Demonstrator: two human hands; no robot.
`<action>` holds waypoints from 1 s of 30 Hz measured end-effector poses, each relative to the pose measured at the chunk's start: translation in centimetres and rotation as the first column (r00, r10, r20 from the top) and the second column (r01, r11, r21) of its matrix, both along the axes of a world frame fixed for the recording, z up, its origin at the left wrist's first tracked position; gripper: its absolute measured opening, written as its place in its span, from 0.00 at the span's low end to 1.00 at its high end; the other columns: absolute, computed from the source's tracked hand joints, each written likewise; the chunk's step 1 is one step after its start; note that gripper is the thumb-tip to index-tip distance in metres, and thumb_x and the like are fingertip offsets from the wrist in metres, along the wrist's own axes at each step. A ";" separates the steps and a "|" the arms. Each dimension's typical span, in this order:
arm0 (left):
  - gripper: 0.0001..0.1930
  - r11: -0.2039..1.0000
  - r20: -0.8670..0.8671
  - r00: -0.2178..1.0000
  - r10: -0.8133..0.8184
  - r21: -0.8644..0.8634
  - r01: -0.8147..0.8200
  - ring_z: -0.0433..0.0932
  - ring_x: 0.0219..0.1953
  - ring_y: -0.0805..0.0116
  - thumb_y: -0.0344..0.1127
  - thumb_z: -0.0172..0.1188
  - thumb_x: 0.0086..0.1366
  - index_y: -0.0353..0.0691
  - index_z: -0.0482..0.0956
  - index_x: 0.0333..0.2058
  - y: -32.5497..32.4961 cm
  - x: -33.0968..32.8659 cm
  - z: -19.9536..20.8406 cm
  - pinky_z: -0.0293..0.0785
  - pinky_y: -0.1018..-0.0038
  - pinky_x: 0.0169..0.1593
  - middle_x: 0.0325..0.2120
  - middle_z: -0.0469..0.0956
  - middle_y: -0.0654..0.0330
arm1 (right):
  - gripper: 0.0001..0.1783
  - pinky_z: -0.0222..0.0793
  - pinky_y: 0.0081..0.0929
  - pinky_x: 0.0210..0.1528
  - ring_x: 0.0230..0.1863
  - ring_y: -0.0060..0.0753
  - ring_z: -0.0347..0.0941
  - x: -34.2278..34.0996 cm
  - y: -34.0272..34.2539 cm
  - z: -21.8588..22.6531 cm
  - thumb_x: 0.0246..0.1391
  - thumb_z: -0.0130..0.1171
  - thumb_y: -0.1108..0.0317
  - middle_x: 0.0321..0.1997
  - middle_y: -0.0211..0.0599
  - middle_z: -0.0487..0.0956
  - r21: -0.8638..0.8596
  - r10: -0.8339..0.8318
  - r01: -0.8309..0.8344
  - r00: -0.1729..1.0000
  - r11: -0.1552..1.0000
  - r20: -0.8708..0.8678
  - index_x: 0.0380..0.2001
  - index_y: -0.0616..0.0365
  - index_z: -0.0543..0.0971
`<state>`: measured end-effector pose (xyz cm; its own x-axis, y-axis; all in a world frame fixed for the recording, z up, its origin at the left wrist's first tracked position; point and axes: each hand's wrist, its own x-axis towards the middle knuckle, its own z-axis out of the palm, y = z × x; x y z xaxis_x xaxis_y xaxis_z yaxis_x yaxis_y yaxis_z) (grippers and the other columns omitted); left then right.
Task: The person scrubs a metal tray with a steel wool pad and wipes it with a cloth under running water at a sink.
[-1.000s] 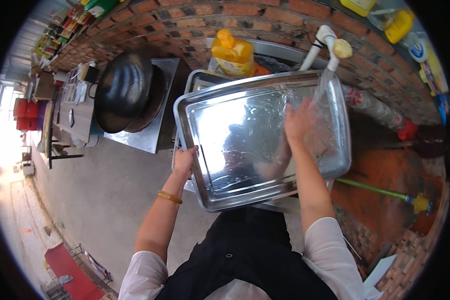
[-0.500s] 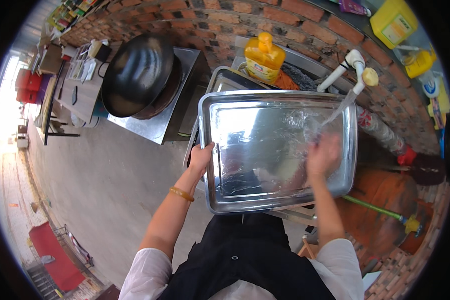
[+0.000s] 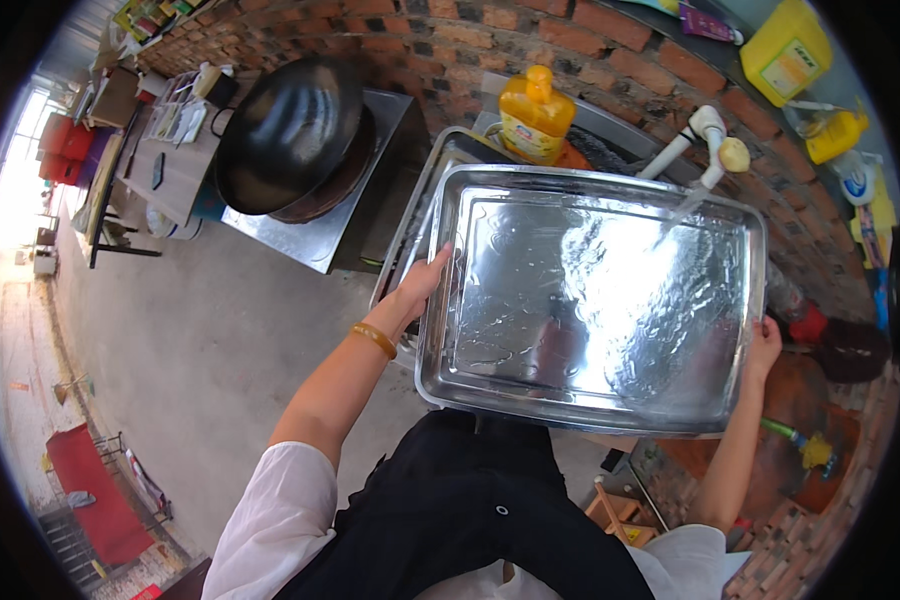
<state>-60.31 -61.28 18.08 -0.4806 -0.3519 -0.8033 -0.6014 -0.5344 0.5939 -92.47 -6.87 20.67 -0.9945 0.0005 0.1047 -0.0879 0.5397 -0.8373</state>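
A large rectangular metal tray (image 3: 510, 290), shiny and wet inside, is held up in front of my body. My left hand (image 3: 425, 280) is closed around its left rim, thumb on top and fingers hidden underneath. At the opposite side my right hand (image 3: 765, 345) grips the right rim. Water runs from a white pipe tap (image 3: 708, 150) onto the tray's upper right part and spreads over its bottom. Behind the tray, part of another metal tray or basin rim (image 3: 410, 235) shows at the left.
A yellow pump bottle (image 3: 536, 120) stands behind the tray. To the left, a big black wok (image 3: 290, 135) rests on a metal stove (image 3: 280, 238). A shelf at the upper right carries a yellow jug (image 3: 785, 55) and other bottles. An orange-brown drum (image 3: 760, 480) is low at the right.
My right hand has left the tray's inner surface and taken hold of its right rim. The tray has shifted right and tilted, its right side now lower.
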 end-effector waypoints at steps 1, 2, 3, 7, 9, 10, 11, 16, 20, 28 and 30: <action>0.33 0.999 -0.037 0.999 0.005 0.053 -0.003 0.74 0.28 0.68 0.61 0.51 0.62 0.27 0.73 0.42 0.1 -0.5 -0.6 0.74 0.71 0.32 0.30 0.76 0.56 | 0.08 0.63 0.16 0.35 0.29 0.16 0.66 -0.4 -0.1 2.5 0.56 0.54 0.75 0.29 0.25 0.75 0.002 0.029 -0.029 0.999 1.000 -0.025 0.38 0.65 0.75; 0.32 0.994 -0.069 0.998 0.012 0.111 -0.004 0.73 0.25 0.70 0.61 0.50 0.63 0.29 0.74 0.40 0.4 -1.2 -1.0 0.73 0.72 0.29 0.28 0.76 0.58 | 0.08 0.63 0.16 0.36 0.29 0.16 0.66 -0.9 0.3 4.5 0.56 0.53 0.76 0.30 0.26 0.75 0.011 0.058 -0.058 0.997 0.998 -0.045 0.39 0.65 0.75; 0.34 0.990 -0.099 0.995 0.011 0.142 0.003 0.73 0.26 0.70 0.63 0.48 0.63 0.28 0.73 0.41 0.9 -1.8 -1.2 0.73 0.71 0.31 0.28 0.76 0.58 | 0.09 0.63 0.16 0.36 0.29 0.17 0.67 -1.3 0.8 6.4 0.56 0.52 0.76 0.30 0.27 0.75 0.064 0.038 -0.036 0.999 0.997 -0.034 0.40 0.66 0.75; 0.33 0.972 -0.183 0.983 -0.028 0.223 0.069 0.77 0.32 0.68 0.62 0.43 0.65 0.34 0.72 0.47 1.2 -3.8 -3.5 0.76 0.69 0.37 0.33 0.78 0.56 | 0.12 0.65 0.17 0.35 0.30 0.19 0.69 -2.7 3.7 9.0 0.55 0.50 0.78 0.30 0.28 0.75 0.021 -0.028 0.026 0.994 0.999 0.105 0.43 0.65 0.75; 0.36 0.988 -0.207 0.978 0.017 0.151 0.015 0.77 0.35 0.65 0.62 0.45 0.65 0.26 0.70 0.48 1.1 -3.9 -3.8 0.75 0.68 0.40 0.37 0.77 0.53 | 0.13 0.66 0.18 0.32 0.29 0.20 0.69 -2.5 3.8 7.8 0.55 0.50 0.78 0.30 0.29 0.75 -0.121 -0.021 0.048 0.976 0.991 0.215 0.44 0.65 0.75; 0.36 0.988 -0.252 0.968 -0.021 0.140 0.058 0.77 0.37 0.64 0.61 0.46 0.65 0.26 0.69 0.49 1.3 -4.6 -3.0 0.74 0.67 0.42 0.39 0.77 0.52 | 0.13 0.67 0.19 0.33 0.30 0.22 0.71 -2.7 6.2 6.6 0.55 0.50 0.78 0.32 0.31 0.76 -0.134 -0.049 0.077 0.978 0.988 0.202 0.45 0.65 0.75; 0.36 0.990 -0.282 0.958 -0.051 0.113 0.086 0.76 0.40 0.63 0.61 0.47 0.64 0.25 0.68 0.50 1.1 -4.6 -1.1 0.73 0.67 0.44 0.41 0.76 0.51 | 0.14 0.68 0.19 0.35 0.31 0.22 0.72 -2.1 6.0 5.4 0.55 0.50 0.78 0.33 0.32 0.76 -0.155 -0.076 0.110 0.974 0.982 0.216 0.45 0.65 0.75; 0.31 0.992 -0.133 0.990 -0.043 -0.125 0.026 0.78 0.40 0.64 0.52 0.54 0.64 0.26 0.66 0.49 -4.2 -2.5 2.4 0.76 0.68 0.42 0.41 0.76 0.50 | 0.16 0.69 0.21 0.42 0.36 0.26 0.75 -0.1 0.0 -1.0 0.53 0.50 0.78 0.36 0.35 0.79 -0.229 -0.048 0.109 0.966 0.967 0.256 0.45 0.64 0.76; 0.25 0.962 -0.054 0.999 0.001 -0.274 -0.016 0.78 0.37 0.63 0.46 0.52 0.66 0.25 0.68 0.47 -6.6 -0.6 9.8 0.77 0.67 0.38 0.39 0.76 0.49 | 0.19 0.69 0.24 0.46 0.39 0.30 0.75 2.1 -7.0 -3.9 0.49 0.49 0.81 0.40 0.38 0.79 -0.289 0.045 0.076 0.920 0.954 0.390 0.46 0.66 0.75; 0.10 0.911 -0.124 0.983 -0.134 -0.405 0.073 0.72 0.23 0.75 0.33 0.51 0.63 0.31 0.74 0.34 -11.4 4.4 19.9 0.70 0.78 0.29 0.23 0.74 0.62 | 0.21 0.67 0.28 0.49 0.44 0.32 0.73 4.9 -17.1 -12.2 0.45 0.53 0.81 0.44 0.40 0.78 -0.346 0.077 0.127 0.852 0.930 0.519 0.47 0.67 0.74; 0.08 0.875 -0.119 0.986 -0.119 -0.482 0.047 0.71 0.20 0.75 0.32 0.52 0.59 0.32 0.74 0.31 -10.9 4.9 22.3 0.68 0.78 0.25 0.20 0.72 0.63 | 0.20 0.68 0.28 0.48 0.43 0.33 0.74 5.8 -19.2 -12.9 0.46 0.52 0.81 0.43 0.40 0.78 -0.416 0.189 0.079 0.803 0.906 0.565 0.46 0.66 0.75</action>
